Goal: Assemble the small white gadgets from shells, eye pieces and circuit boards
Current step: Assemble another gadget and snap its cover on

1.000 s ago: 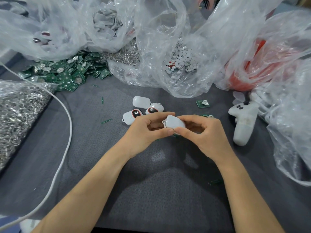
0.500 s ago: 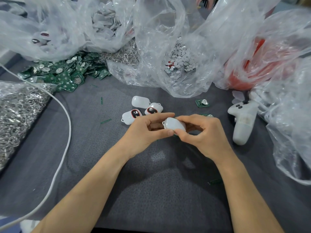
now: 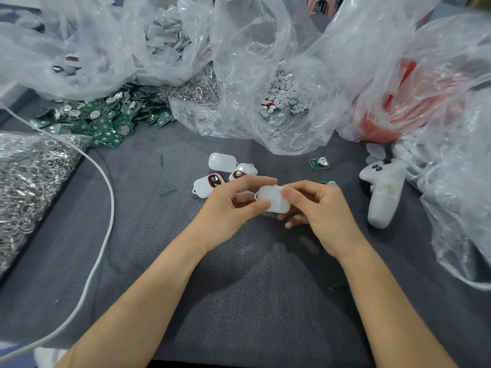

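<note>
Soft even overhead light, faint shadows, bag glare, wide-angle edge bending

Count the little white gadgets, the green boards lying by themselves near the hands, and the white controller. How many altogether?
White gadgets lying on the grey mat: 3
White gadget pinched between left hand and right hand: 1
Loose green circuit boards, one half hidden by the right hand: 2
White controller: 1
Total: 7

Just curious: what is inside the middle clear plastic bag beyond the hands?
It holds small round white discs, a few red among them. Crumpled folds of the clear plastic bag hide anything deeper.
</note>
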Demonstrator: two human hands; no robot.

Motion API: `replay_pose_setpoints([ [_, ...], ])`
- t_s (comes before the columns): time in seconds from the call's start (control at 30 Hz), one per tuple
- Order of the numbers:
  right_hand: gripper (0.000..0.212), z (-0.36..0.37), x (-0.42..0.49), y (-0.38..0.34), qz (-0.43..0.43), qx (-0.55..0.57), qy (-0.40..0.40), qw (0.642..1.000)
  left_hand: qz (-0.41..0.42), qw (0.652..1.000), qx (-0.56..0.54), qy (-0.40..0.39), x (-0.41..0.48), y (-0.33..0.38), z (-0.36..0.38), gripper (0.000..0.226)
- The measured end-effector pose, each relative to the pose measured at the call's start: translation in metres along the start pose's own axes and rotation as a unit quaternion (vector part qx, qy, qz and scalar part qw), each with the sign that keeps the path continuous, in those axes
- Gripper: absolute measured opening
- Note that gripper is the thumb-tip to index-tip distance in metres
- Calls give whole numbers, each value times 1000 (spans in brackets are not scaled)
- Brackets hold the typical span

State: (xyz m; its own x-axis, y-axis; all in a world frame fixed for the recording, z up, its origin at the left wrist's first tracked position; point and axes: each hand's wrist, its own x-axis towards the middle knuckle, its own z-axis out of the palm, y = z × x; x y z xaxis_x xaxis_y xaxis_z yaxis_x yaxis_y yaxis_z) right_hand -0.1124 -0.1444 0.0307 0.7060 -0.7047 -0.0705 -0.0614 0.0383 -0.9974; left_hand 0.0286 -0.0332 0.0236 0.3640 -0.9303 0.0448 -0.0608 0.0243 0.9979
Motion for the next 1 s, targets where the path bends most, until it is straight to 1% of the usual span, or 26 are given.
replay_pose_setpoints([
  [0.07, 11, 1, 0, 0, -16, -10, 19, 1000, 3, 1000, -4, 15, 1, -2, 2, 31],
  [0.17, 9, 2, 0, 3, -57, -54, 32, 996, -14, 998, -48, 42, 3, -3, 6, 19],
  [0.27, 7, 5, -1, 5, -72, -79, 29, 994, -16, 997, -37, 61, 5, -4, 5, 14],
  [0.47, 4, 5, -2, 6, -67, -95, 29, 993, -17, 998, -39, 44, 6, -6, 4, 15],
  [0.57, 7, 4, -2, 5, -65, -102, 8, 993, -6, 999, -21, 36, 5, -7, 3, 18],
  [0.67, 8, 4, -2, 5, -64, -104, -3, 993, 8, 999, 5, 42, 4, -9, 3, 16],
  [0.8, 7, 7, -1, 5, -70, -89, 21, 993, 8, 998, -5, 56, 6, -8, 6, 15],
  [0.9, 6, 9, -1, 4, -69, -61, 27, 995, 16, 999, 18, 39, 5, -6, 7, 13],
  [1.0, 8, 10, -2, 2, -65, -32, 0, 997, 24, 999, 38, 22, 3, -6, 5, 8],
])
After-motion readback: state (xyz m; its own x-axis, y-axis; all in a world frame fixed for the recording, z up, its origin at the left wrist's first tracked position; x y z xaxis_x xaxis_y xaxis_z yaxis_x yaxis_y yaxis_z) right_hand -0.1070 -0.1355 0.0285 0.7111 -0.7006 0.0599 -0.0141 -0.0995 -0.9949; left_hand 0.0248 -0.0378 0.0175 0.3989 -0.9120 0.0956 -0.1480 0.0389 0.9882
